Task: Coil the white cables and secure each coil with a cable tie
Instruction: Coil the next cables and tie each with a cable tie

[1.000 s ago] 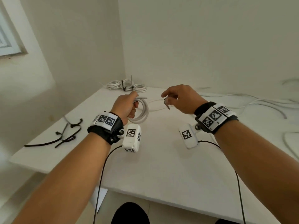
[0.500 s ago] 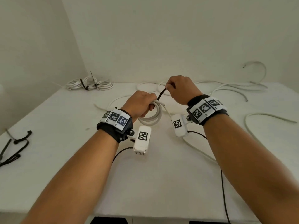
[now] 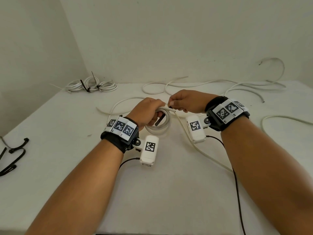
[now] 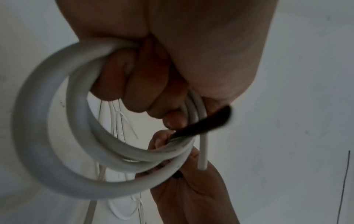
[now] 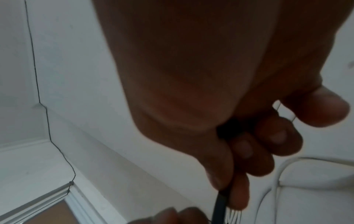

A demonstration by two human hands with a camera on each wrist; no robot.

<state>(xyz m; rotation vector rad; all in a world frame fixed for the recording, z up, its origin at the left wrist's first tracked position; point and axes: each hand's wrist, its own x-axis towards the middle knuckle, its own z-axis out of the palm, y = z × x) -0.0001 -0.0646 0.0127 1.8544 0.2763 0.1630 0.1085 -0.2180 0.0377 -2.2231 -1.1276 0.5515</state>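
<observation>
My left hand (image 3: 149,111) grips a small white cable coil (image 3: 158,128) above the middle of the white table (image 3: 67,158); the left wrist view shows its loops (image 4: 57,136) hanging from my curled fingers. A black cable tie (image 3: 160,119) passes through the coil's centre, its tail (image 4: 206,125) sticking out past my fingers. My right hand (image 3: 184,103) is right beside the left, pinching the tie's upper end at the top of the coil; in the right wrist view the tie (image 5: 220,207) runs down from my fingers. The coil's loose end (image 3: 194,143) trails off to the near right.
Tied white coils (image 3: 91,85) lie at the back left corner. Loose white cables (image 3: 237,85) sprawl across the back and right of the table. Spare black cable ties (image 3: 13,153) lie at the left edge. Thin black wrist-camera leads (image 3: 237,184) hang by my forearms.
My right hand brought the black tie to the coil and threaded it through. Both hands have closed together, and my view has swung right and down to centre on them.
</observation>
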